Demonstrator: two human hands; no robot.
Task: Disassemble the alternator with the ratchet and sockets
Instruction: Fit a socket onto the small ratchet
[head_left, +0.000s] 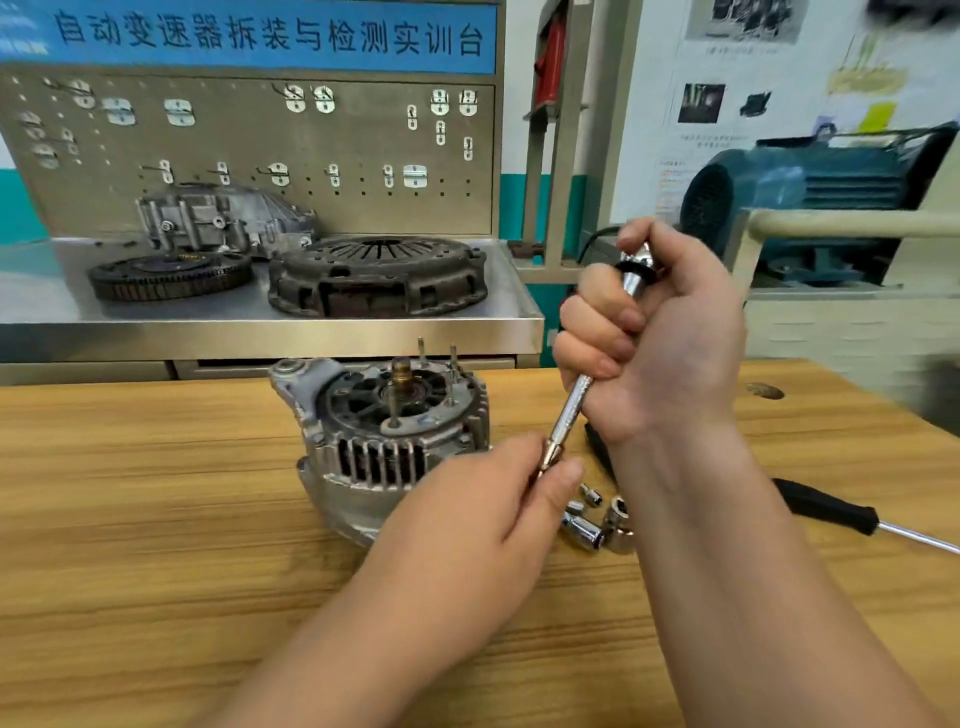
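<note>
The grey alternator (384, 441) lies on the wooden table (156, 519), its shaft and studs pointing up. My right hand (660, 338) grips a chrome ratchet (571, 410) that slants down to the left, to the right of the alternator. My left hand (483, 514) pinches the ratchet's lower tip between thumb and fingers; what sits on that tip is hidden. Loose chrome sockets (597, 527) lie on the table just below the hands.
A black-handled screwdriver (841, 512) lies on the table to the right, behind my right forearm. A steel shelf (260, 312) behind the table carries a clutch cover (379, 275), a flywheel (169, 275) and a housing. A teal motor (810, 197) stands at the back right.
</note>
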